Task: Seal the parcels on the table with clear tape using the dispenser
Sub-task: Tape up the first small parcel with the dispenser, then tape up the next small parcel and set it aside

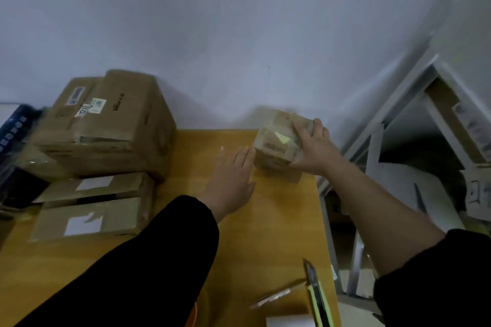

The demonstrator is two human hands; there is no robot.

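Observation:
A small cardboard parcel (276, 141) wrapped in glossy clear tape stands at the far right of the wooden table (279, 220). My right hand (310, 146) grips its right side, fingers over the top edge. My left hand (231, 175) reaches in with straight fingers, the fingertips touching the parcel's left side. Two flat parcels (90, 207) with white labels lie at the left. Behind them larger boxes (111, 125) are stacked. A green-handled dispenser or cutter (317, 297) lies at the near right edge.
A white wall closes the back. To the right of the table stands a grey metal shelf frame (393, 125) with cardboard and paper on it. A dark blue package (13, 135) sits at the far left. A pen-like object (276, 295) lies beside the green-handled tool.

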